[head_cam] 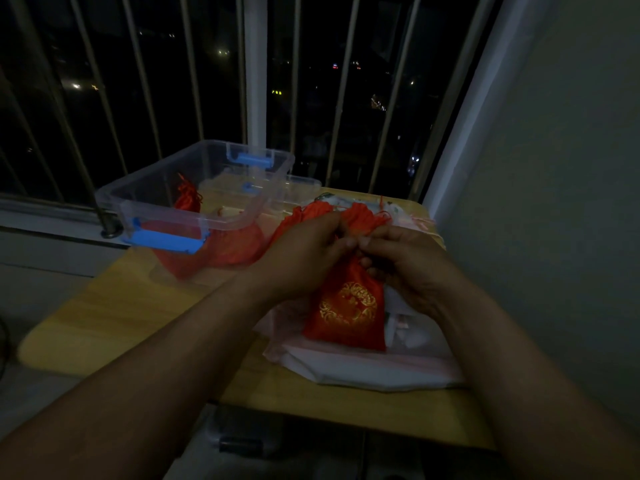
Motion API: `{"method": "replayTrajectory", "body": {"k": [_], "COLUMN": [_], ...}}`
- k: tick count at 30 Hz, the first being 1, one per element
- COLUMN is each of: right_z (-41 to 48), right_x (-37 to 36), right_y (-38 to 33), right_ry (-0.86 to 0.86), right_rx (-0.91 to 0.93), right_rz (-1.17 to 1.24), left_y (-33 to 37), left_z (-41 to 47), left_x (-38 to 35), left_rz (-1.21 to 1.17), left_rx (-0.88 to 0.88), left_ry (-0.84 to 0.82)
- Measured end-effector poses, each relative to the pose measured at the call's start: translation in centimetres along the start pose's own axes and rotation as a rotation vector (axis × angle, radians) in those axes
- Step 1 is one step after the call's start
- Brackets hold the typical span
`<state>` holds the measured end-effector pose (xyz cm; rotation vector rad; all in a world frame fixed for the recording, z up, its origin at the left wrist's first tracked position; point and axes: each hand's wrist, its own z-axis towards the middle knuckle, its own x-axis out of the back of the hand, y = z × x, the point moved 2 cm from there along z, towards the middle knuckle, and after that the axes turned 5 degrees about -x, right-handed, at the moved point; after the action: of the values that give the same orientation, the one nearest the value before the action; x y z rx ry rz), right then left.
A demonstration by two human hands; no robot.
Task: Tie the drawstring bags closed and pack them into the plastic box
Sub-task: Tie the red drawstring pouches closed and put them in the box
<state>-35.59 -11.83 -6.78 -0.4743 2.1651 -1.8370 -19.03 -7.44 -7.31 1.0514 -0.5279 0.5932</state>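
A red drawstring bag (349, 310) with a gold round pattern hangs upright above a pale pile, its neck gathered. My left hand (301, 258) and my right hand (408, 265) both pinch the cords at its neck, fingertips nearly touching. The clear plastic box (145, 199) with blue latches stands to the left and behind, holding a tied red bag (188, 199) and more red fabric. More red bags (304, 216) lie behind my hands, partly hidden.
A small yellow wooden table (114, 313) carries everything. A pile of pale pink and white fabric bags (374, 368) lies under the held bag. A barred window (256, 81) is behind, a wall (554, 202) close on the right.
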Motion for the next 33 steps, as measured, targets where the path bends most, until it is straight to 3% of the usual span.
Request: {"method": "replayTrajectory", "body": {"k": [4,13,24,33], "right_z": [0.1,0.0,0.1,0.2], "right_x": [-0.1,-0.3,0.0,0.3], "right_y": [0.0,-0.3,-0.4,-0.3], "right_ry": [0.029,0.054,0.009,0.022], "right_rx": [0.060,0.138,0.129,0.183], "right_rz": [-0.120,-0.258,-0.187,-0.268], "left_y": [0.2,-0.6,-0.6,-0.9], "left_z": [0.1,-0.4,-0.5,-0.6], "left_x": [0.6,1.1,1.1,0.8], "left_rz": [0.030,-0.257,-0.229,-0.167], "left_rx": [0.011,0.143,-0.020,-0.008], "left_ry": [-0.015,-0.041,-0.007,-0.030]}}
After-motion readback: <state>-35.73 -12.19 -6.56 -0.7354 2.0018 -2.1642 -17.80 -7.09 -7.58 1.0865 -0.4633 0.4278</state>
